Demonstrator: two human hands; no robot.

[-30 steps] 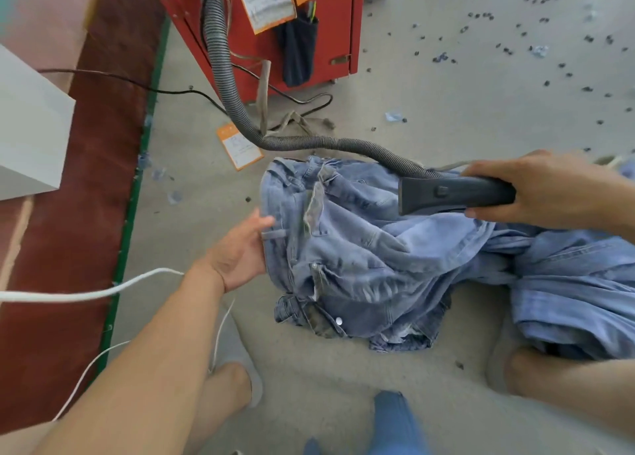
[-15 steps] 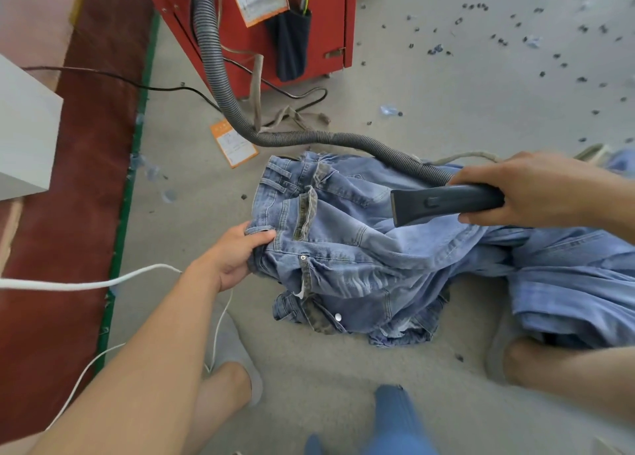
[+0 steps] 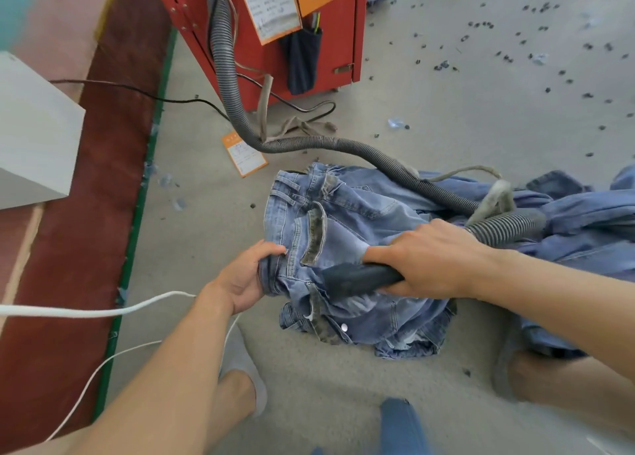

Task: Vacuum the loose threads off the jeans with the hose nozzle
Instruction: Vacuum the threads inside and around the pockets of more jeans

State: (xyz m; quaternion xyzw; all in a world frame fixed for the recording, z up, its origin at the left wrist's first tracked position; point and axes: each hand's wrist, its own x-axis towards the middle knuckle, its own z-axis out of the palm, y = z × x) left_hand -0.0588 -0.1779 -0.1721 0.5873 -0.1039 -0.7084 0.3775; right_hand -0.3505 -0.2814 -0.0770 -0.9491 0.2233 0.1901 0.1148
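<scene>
Nozzle meets denim on a workshop floor
Right hand (image 3: 433, 258) grips the hose nozzle (image 3: 357, 277) against jeans (image 3: 343, 221); left hand (image 3: 245, 277) clutches the waistband beside it.

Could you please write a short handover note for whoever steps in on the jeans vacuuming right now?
Left hand: grips the waistband edge of the jeans, which lie bunched on the floor.
Right hand: grips the hose nozzle, its mouth pointing left, low over the denim near the waistband; whether it touches the cloth cannot be told.
Hose: runs from the red cabinet across the floor and over the jeans to the nozzle.
Done: jeans held, nozzle at the waistband area.
Left: pass the nozzle over the rest of the jeans; any threads on the denim are too small to see.
</scene>
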